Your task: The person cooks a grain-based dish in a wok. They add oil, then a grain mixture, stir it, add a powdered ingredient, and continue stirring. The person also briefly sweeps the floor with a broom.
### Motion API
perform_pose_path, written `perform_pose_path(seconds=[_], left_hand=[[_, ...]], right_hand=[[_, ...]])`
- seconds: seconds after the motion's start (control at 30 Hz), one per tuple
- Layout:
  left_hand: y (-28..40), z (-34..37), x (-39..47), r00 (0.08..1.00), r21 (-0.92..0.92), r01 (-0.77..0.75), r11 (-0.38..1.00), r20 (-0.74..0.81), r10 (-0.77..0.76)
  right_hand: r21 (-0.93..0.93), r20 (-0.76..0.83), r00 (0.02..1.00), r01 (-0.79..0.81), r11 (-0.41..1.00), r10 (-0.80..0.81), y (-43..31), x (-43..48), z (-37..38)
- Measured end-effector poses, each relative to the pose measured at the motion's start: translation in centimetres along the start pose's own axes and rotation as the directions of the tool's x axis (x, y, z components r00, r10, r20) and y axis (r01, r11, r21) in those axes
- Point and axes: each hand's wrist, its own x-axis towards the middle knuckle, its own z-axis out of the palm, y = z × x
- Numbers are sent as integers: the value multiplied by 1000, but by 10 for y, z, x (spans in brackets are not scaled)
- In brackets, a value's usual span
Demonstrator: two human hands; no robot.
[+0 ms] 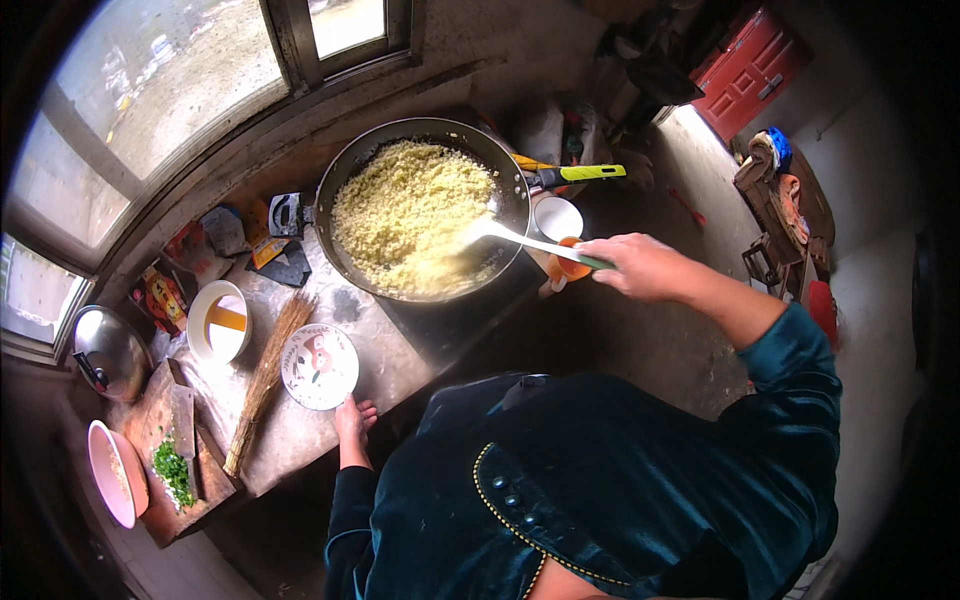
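Note:
My right hand (637, 266) grips a spatula (525, 241) with a white shaft and green handle; its head is in the pale yellow, crumbly food (412, 202). The food lies in a large black frying pan (328, 247) with a lime-green and black handle (592, 173). My left hand (354, 421) is at the rim of a white patterned bowl (320, 367), near the counter's edge; its fingers are partly spread, and whether it holds the rim does not show clearly. A straw whisk brush (270, 379) lies left of that bowl.
Chopped greens (174, 472) and a cleaver (184, 431) lie on a wooden cutting board (214, 510). Around them are a pink bowl (118, 474), a metal lid (112, 352) and a white bowl (218, 322). A white bowl (559, 219) and orange cup (570, 264) stand right of the pan.

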Motion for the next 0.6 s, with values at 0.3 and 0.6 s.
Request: perform_pose_path(seconds=[0.3, 0.6], left_hand=[[0, 26, -16, 992, 247, -34, 968, 123, 4], [-22, 8, -64, 976, 308, 43, 950, 189, -106]], right_hand=[[-153, 187, 981, -14, 988, 43, -14, -15, -74], [6, 35, 986, 166, 986, -166, -23, 46, -31]])
